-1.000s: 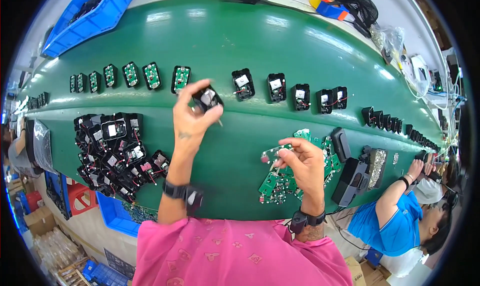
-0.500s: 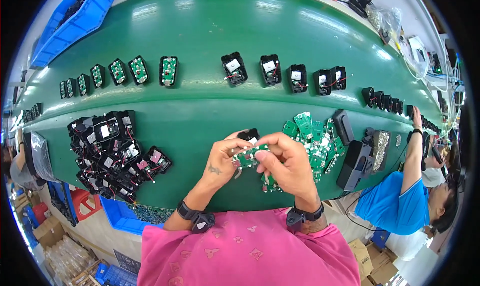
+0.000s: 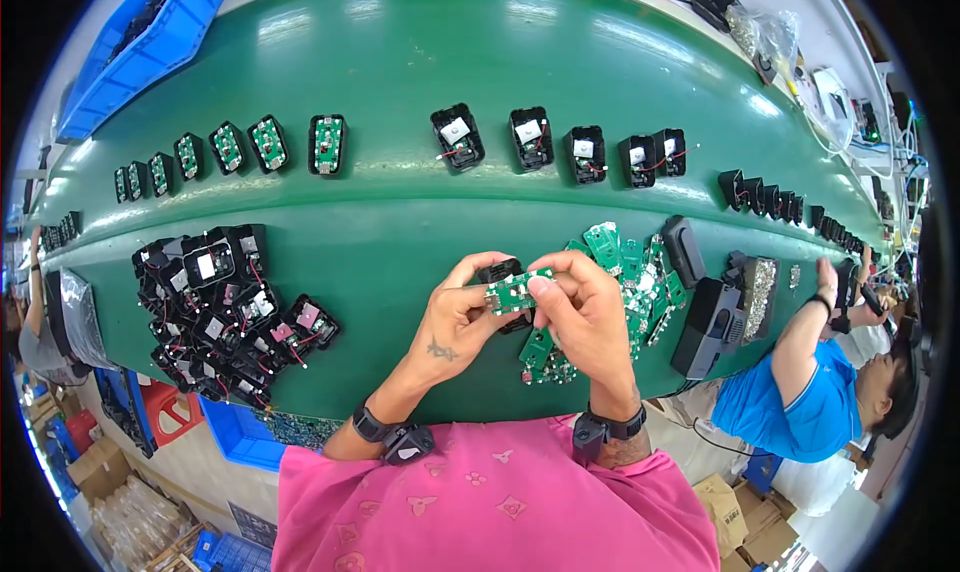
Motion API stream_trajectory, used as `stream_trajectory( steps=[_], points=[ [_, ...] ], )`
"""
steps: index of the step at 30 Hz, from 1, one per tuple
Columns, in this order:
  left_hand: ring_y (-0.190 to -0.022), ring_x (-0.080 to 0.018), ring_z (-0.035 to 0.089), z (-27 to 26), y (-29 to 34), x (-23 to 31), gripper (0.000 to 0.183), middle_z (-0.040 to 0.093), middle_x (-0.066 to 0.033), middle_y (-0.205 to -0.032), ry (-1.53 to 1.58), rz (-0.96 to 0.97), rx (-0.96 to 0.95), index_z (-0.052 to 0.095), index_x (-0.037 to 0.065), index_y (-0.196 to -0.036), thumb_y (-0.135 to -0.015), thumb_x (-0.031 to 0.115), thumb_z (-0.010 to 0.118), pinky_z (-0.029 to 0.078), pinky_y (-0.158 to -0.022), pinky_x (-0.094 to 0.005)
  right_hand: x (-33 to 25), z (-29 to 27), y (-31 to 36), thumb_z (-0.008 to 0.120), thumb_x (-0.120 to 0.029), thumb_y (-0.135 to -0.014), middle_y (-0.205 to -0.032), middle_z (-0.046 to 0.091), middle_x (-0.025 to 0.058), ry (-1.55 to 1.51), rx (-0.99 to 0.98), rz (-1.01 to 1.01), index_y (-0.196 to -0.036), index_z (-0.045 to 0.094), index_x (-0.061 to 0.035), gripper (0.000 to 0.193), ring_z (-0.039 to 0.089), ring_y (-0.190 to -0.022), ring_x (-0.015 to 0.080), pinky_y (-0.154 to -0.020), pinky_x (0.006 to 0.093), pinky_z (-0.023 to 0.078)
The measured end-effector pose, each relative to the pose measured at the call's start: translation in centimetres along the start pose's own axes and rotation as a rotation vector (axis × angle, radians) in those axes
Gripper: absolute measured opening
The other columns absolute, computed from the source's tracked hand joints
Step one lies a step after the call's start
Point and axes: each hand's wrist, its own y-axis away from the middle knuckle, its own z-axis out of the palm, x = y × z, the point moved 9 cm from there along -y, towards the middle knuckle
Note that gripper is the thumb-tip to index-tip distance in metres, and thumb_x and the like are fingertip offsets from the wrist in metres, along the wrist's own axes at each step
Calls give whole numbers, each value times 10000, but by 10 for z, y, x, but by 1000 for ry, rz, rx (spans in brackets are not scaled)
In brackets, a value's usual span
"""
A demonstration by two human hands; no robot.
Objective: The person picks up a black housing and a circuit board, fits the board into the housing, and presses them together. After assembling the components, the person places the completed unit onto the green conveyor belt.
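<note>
Near the table's front edge, my left hand (image 3: 450, 322) is closed around a small black housing (image 3: 498, 270), mostly hidden behind a green circuit board (image 3: 512, 294). My right hand (image 3: 585, 317) pinches that board between thumb and finger at its right end, in front of the housing; left fingertips are at its left end. Whether the board is seated in the housing is hidden. Loose boards (image 3: 540, 360) lie just under my right hand, beside a larger heap of green boards (image 3: 640, 287). To the left lies a pile of black housings (image 3: 215, 312) with red and black wires.
Across the table runs a row of housings with boards (image 3: 268, 144) at left and open housings with white parts (image 3: 530, 140) at right. A grey-black device (image 3: 708, 327) stands right of the heap. A co-worker in blue (image 3: 770, 402) sits at right; a blue bin (image 3: 140, 62) stands far left.
The circuit board has turned from a tilt to a flatter, face-up pose between my hands. The far row has shifted slightly left. The co-worker's arm at right has drawn back.
</note>
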Motion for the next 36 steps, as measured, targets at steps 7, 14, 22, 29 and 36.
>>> stream_trajectory(
  steps=[7,14,22,29,36],
  points=[
    [-994,-137,635,3,2,-14,537,483,-132,-1352,277,-116,-28,554,13,-1308,-804,-73,716,540,-735,-238,13,1,-2,622,-121,-963,-607,579,-32,93,0,4,-1084,614,-8,166,454,-521,16,-472,210,321],
    [-1060,-149,606,8,-1,-15,808,509,-107,-1311,496,-290,-41,349,62,-1465,-768,-85,731,550,-787,-249,16,-11,2,640,-104,-944,-590,546,-30,268,91,-67,-1130,596,-6,215,462,-530,22,-479,223,320],
    [-664,-161,675,10,0,-7,553,594,-151,-1154,471,-362,-23,379,46,-1432,-918,-12,577,533,-485,-227,-11,-10,2,713,-90,-863,-884,629,44,507,121,-266,-1095,660,-39,244,561,-789,127,-684,280,434],
    [-614,-138,659,21,3,-1,529,584,-171,-1153,430,-362,-106,384,49,-1424,-927,-1,555,533,-479,-225,-30,2,0,761,-104,-793,-1189,620,67,506,1,-476,-957,780,-112,165,514,-1127,240,-940,379,421],
    [-624,-140,665,26,8,2,522,592,-163,-1147,499,-400,-128,394,56,-1418,-927,-6,562,530,-493,-222,-18,1,0,758,-110,-807,-1176,625,74,422,-33,-432,-946,776,-91,141,522,-1112,235,-937,378,424]
  ],
)
